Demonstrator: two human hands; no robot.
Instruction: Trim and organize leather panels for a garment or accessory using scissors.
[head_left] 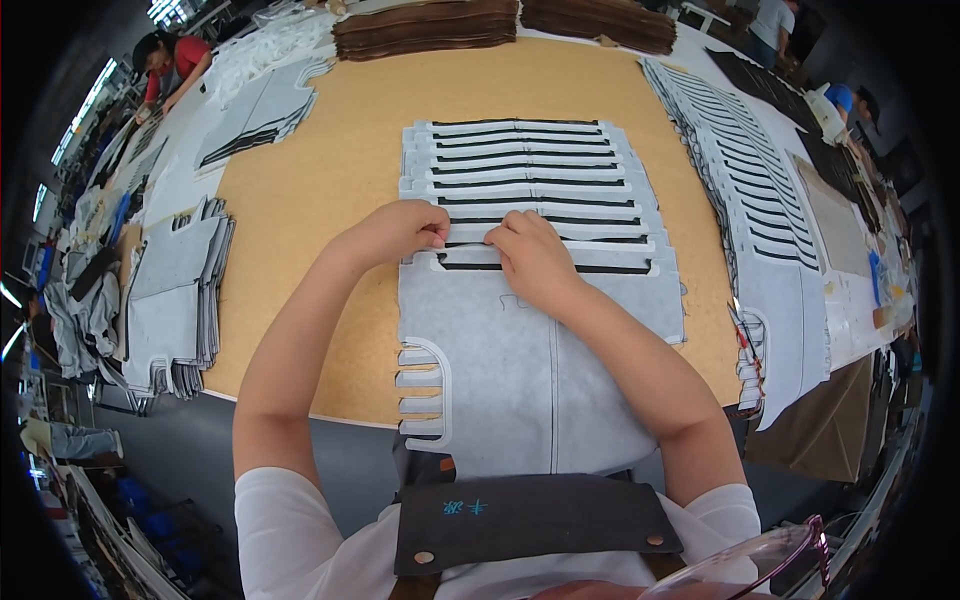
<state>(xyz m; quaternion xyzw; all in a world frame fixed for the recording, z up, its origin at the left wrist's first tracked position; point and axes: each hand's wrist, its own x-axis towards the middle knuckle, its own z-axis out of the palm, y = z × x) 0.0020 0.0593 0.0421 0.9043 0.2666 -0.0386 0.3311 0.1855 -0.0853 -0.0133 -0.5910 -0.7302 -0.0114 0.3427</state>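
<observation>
Several light grey fabric panels (480,310) lie overlapped in a row in front of me, each top edge showing a white band and a black strip. My left hand (405,228) is closed, its thumb and fingers pinching the left part of a panel's upper edge. To the right of it, my right hand (535,258) is closed too, with bent fingers gripping the same edge near the middle seam. The fingertips partly hide the cloth between them. The nearest panel hangs over the table's front edge, its left side notched.
A tan board (300,270) covers the table. Stacked grey panels (178,290) stand at the left, with another row of panels (760,220) at the right. Red-handled scissors (745,338) lie by that row. Brown stacks (425,30) line the back. A person in red (188,62) works far left.
</observation>
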